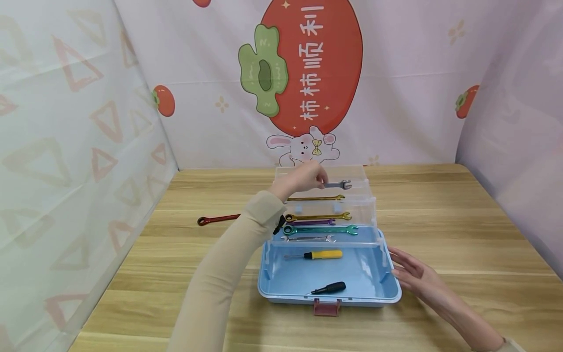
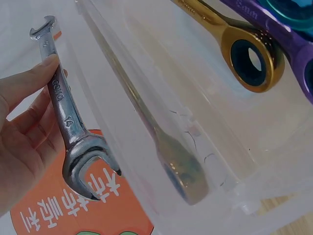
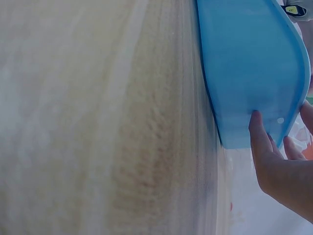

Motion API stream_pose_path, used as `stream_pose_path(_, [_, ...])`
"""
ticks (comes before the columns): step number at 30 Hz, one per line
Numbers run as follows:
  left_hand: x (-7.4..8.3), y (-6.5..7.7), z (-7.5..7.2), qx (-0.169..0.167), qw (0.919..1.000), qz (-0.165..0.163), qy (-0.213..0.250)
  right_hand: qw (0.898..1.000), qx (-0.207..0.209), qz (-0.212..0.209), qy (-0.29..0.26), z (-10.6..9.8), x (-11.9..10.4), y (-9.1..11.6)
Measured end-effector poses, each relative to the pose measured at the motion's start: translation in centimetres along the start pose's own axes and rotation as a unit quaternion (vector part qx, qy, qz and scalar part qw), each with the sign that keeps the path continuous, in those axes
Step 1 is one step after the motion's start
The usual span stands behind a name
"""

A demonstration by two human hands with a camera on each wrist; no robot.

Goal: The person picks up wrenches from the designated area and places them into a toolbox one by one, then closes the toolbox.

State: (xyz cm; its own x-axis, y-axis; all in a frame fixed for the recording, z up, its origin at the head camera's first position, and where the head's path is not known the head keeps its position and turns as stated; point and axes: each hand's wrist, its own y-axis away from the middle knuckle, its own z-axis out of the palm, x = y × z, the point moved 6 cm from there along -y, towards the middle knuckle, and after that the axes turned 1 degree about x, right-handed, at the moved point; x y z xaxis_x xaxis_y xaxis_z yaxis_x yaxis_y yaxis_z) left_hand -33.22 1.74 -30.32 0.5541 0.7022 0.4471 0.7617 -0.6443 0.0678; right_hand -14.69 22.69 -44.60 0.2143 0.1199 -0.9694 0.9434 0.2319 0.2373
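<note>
- The left hand (image 1: 301, 180) holds a silver wrench (image 1: 338, 185) by its shaft, fingers pinched round it, over the far end of the clear tray (image 1: 367, 208) that sits atop the blue toolbox (image 1: 374, 288).
- In the left wrist view the silver wrench's open jaws point down, clear of the tray wall — beside it, not inside.
- The clear tray holds a row of wrenches: a gold wrench (image 1: 316, 198), a second gold wrench (image 1: 318, 216), a purple wrench (image 1: 310, 223), a green wrench (image 1: 323, 229) and a small silver wrench (image 1: 310, 239) nearest the person.
- The blue toolbox's bottom holds a yellow screwdriver (image 1: 314, 255) and a black screwdriver (image 1: 330, 288), well apart.
- The right hand (image 1: 415, 274) rests with straight fingers against the toolbox's right wall, gripping nothing.
- A red wrench (image 1: 217, 219) lies on the wooden table (image 1: 440, 220) left of the box, partly hidden behind the left sleeve.
- Bare tabletop lies on both sides — curtains close in the left, back and right edges.
- The right wrist view shows only blurred wood, blue wall and fingertips.
</note>
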Motion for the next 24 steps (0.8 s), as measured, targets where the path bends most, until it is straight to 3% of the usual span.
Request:
stream_pose_path(10, [0.7,-0.3,0.9,-0.016,0.9990,0.022,-0.034,1.000,0.002,-0.002,0.004,0.0,0.0,0.0])
stream_pose_path(24, [0.5,-0.5,1.8,-0.026,0.9977,0.022,-0.058,1.000,-0.008,-0.013,-0.013,0.1,0.0,0.0])
